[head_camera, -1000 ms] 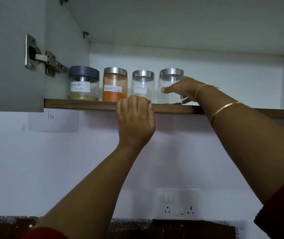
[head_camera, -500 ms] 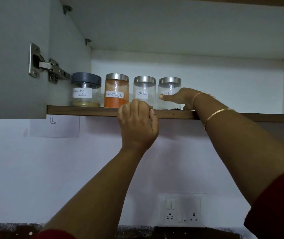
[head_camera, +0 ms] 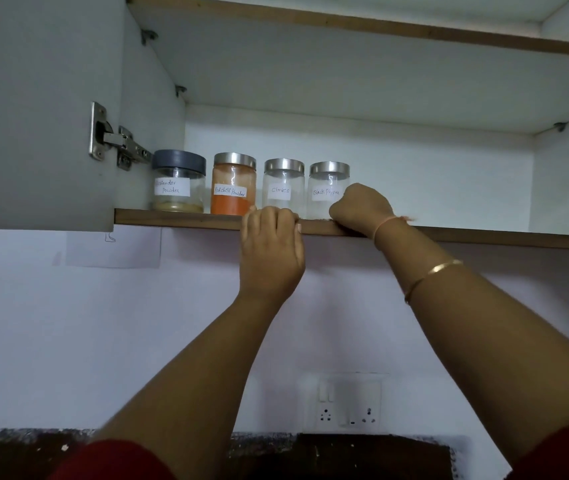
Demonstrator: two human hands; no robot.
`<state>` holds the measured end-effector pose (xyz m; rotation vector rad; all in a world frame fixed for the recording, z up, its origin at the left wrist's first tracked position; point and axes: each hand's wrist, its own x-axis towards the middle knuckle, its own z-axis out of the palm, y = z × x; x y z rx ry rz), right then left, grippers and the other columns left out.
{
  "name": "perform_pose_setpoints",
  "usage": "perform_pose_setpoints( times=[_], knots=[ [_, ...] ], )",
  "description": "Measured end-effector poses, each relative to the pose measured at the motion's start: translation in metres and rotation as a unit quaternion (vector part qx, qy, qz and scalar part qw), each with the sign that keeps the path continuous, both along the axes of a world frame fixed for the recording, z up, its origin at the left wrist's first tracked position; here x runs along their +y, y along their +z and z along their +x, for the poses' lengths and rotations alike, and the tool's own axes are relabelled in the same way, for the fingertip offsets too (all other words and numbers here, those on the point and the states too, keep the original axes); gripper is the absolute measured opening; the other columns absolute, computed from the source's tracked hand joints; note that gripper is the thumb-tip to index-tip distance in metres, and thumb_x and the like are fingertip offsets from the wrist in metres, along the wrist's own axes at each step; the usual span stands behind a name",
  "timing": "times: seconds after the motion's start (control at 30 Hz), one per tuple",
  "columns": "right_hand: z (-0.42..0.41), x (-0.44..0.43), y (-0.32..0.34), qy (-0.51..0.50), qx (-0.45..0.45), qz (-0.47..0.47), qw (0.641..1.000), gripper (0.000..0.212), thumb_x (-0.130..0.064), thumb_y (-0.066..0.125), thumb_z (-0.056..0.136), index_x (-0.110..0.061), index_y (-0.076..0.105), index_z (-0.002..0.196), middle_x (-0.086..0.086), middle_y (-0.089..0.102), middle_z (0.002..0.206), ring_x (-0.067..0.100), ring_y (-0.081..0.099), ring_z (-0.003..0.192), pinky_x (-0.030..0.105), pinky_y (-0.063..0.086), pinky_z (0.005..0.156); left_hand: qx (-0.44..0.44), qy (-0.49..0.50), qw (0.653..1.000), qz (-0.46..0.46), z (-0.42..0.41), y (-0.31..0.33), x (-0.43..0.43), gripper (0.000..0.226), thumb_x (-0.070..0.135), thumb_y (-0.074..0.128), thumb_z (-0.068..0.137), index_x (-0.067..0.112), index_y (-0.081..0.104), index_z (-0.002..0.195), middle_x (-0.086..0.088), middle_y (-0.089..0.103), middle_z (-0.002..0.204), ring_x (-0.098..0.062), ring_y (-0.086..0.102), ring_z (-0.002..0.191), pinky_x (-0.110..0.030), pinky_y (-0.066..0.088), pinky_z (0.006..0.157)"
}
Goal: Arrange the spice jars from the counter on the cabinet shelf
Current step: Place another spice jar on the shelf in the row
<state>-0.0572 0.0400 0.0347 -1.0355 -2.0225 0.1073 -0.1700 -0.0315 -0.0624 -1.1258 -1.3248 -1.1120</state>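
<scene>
Four labelled jars stand in a row on the cabinet shelf (head_camera: 186, 219): coriander jar (head_camera: 178, 181), chilli jar (head_camera: 234, 184), cloves jar (head_camera: 283, 184) and pepper jar (head_camera: 328, 187). The left hand (head_camera: 271, 251) curls closed over the shelf edge just below the cloves jar, likely for balance on the high reach. The right hand (head_camera: 362, 211) rests as a loose fist against the pepper jar's right side, gripping nothing, probably nudging it into line.

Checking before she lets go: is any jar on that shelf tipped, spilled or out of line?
Nothing stands out. All four jars, coriander, red chilli, cloves and black pepper, stand upright, lidded, in one row.
</scene>
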Motion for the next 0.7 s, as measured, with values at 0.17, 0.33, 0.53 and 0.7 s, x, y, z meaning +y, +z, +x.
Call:
perform_pose_setpoints(
  times=[0.17, 0.33, 0.53, 0.7],
  knots=[
    [-0.008, -0.014, -0.04, -0.028, 0.103, 0.183, 0.977, 0.026, -0.014, 0.045, 0.084, -0.008, 0.049, 0.059, 0.007, 0.05, 0.06, 0.028, 0.046, 0.061, 0.028, 0.028, 0.05, 0.004, 0.005, 0.999, -0.043, 0.001, 0.0, -0.003, 0.02, 0.013, 0.044, 0.092, 0.005, 0.06, 0.102, -0.012, 0.059, 0.098, -0.028, 0.054, 0.1, -0.046, 0.026, 0.112],
    [-0.009, -0.026, -0.086, 0.009, 0.092, 0.266, 0.959, 0.032, -0.016, 0.045, 0.089, -0.006, 0.065, 0.112, 0.011, 0.066, 0.113, 0.028, 0.056, 0.115, 0.038, 0.026, 0.11, 0.02, 0.006, 0.996, -0.092, 0.003, -0.009, -0.012, 0.037, 0.013, 0.043, 0.092, 0.003, 0.053, 0.125, -0.014, 0.055, 0.126, -0.03, 0.043, 0.128, -0.048, 0.017, 0.116],
    [-0.018, -0.035, -0.149, 0.038, 0.084, 0.28, 0.956, 0.055, -0.018, 0.043, 0.087, 0.0, 0.042, 0.14, 0.019, 0.032, 0.151, 0.032, 0.025, 0.143, 0.045, 0.02, 0.118, 0.02, -0.002, 0.988, -0.151, 0.002, -0.058, -0.021, 0.052, 0.026, 0.027, 0.095, 0.0, 0.041, 0.138, -0.018, 0.04, 0.145, -0.032, 0.033, 0.138, -0.046, 0.013, 0.115],
    [-0.029, -0.037, -0.228, 0.048, 0.012, 0.246, 0.968, 0.054, -0.015, 0.056, 0.087, 0.001, 0.045, 0.138, 0.022, 0.038, 0.147, 0.034, 0.034, 0.139, 0.046, 0.031, 0.113, -0.005, 0.002, 0.969, -0.245, -0.013, -0.15, -0.035, 0.05, 0.022, 0.027, 0.095, -0.002, 0.044, 0.136, -0.019, 0.046, 0.14, -0.034, 0.039, 0.134, -0.051, 0.023, 0.112]
  ],
)
